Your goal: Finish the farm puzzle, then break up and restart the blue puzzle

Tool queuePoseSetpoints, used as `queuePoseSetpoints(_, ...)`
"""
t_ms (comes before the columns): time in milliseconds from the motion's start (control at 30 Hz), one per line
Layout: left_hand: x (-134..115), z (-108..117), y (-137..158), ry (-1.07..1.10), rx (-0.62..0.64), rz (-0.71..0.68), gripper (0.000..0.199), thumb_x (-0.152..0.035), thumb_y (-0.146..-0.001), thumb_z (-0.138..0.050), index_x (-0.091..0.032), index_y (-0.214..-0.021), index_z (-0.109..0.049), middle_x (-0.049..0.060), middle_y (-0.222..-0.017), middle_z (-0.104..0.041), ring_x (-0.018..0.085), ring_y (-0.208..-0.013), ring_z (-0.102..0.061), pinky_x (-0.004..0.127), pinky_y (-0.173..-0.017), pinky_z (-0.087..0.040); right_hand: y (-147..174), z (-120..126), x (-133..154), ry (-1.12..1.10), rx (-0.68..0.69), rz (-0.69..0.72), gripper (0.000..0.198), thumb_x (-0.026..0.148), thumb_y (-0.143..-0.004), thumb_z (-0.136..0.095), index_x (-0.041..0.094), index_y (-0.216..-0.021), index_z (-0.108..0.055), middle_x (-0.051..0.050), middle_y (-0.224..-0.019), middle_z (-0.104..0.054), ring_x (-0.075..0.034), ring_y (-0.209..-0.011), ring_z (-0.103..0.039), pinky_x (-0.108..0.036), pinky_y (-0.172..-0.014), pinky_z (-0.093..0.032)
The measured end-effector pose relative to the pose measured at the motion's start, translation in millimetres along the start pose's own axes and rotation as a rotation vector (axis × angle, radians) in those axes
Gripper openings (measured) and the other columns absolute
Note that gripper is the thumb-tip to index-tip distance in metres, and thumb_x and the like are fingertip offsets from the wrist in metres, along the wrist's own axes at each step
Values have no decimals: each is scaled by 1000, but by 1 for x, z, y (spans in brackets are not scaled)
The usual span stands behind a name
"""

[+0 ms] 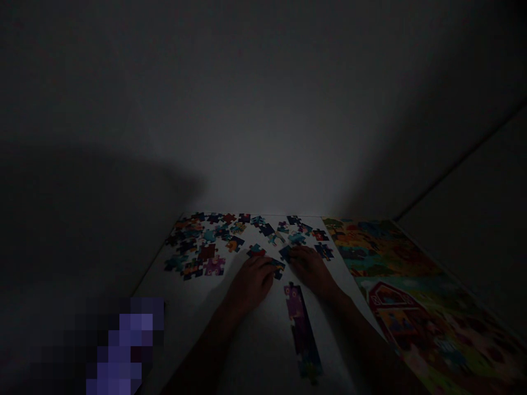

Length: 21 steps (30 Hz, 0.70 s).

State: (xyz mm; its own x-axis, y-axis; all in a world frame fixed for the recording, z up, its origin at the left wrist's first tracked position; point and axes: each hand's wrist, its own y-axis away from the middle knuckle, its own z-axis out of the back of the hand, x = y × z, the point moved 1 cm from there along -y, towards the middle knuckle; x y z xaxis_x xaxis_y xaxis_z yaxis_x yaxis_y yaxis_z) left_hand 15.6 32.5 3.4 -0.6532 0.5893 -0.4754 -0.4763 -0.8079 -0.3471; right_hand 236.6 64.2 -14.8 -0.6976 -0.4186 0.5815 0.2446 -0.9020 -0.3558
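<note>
My left hand (252, 280) has its fingers closed at a dark jigsaw puzzle piece (279, 267) with a yellowish mark. Close to its right, my right hand (309, 270) curls over a dark blue puzzle piece (285, 253), covering part of it. The two pieces are near each other but look apart. Just beyond my left fingers lies a red and teal piece (256, 250). Below the hands a joined strip of puzzle (302, 334), purple and dark blue, lies lengthwise on the white table (247, 351).
Many loose puzzle pieces (208, 252) spread over the far left of the table, more (297, 238) at the far middle. Colourful pictures with a red barn (391, 296) cover the right side. A plain wall (263, 137) rises behind. A pixelated purple patch (127, 340) fills the lower left; the scene is dim.
</note>
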Motion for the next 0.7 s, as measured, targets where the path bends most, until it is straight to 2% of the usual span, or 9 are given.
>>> queuePoseSetpoints(100,0,-1,0,-2,-17,-1,28,-14,-90,-54,-25,-110,-69,4,-120,-67,21,-116,-59,43,-103,-47,-4,0,0,-49,-68,-35,26,34,-89,-51,22,-101,-72,-10,-111,-70,-26,-106,-63,-44,-95,-49)
queuePoseSetpoints(200,0,-2,0,-4,-33,-12,26,-14,-90,-54,-25,-107,-70,4,-118,-68,22,-115,-59,42,-103,-47,-24,-3,9,-44,-117,-107,30,33,-91,-48,20,-106,-69,-10,-109,-70,-25,-104,-63,-41,-94,-49)
queuePoseSetpoints(300,0,-2,-1,-1,-24,-23,26,-13,-90,-54,-23,-108,-69,4,-118,-68,22,-115,-59,42,-104,-46,-59,-13,29,39,-20,-138,35,31,-91,-50,16,-118,-64,-13,-119,-67,-24,-111,-62,-37,-97,-47)
queuePoseSetpoints(433,1,0,-1,32,-23,-19,28,-12,-90,-54,-24,-111,-69,3,-116,-69,20,-114,-59,40,-105,-45,-101,-33,55,301,111,-312,40,33,-89,-58,11,-122,-62,-21,-121,-65,-28,-114,-60,-38,-96,-46)
queuePoseSetpoints(567,1,1,0,34,-18,-24,28,-14,-92,-53,-25,-113,-68,3,-116,-70,20,-111,-60,39,-105,-44,-118,-47,65,391,158,-403,37,31,-85,-63,9,-115,-64,-26,-122,-62,-37,-121,-55,-51,-99,-40)
queuePoseSetpoints(700,0,1,1,25,-1,-23,29,-15,-92,-53,-24,-115,-68,4,-117,-69,21,-117,-58,40,-107,-43,-127,-49,59,392,241,-502,40,28,-82,-63,7,-116,-63,-24,-119,-64,-38,-116,-59,-50,-96,-41)
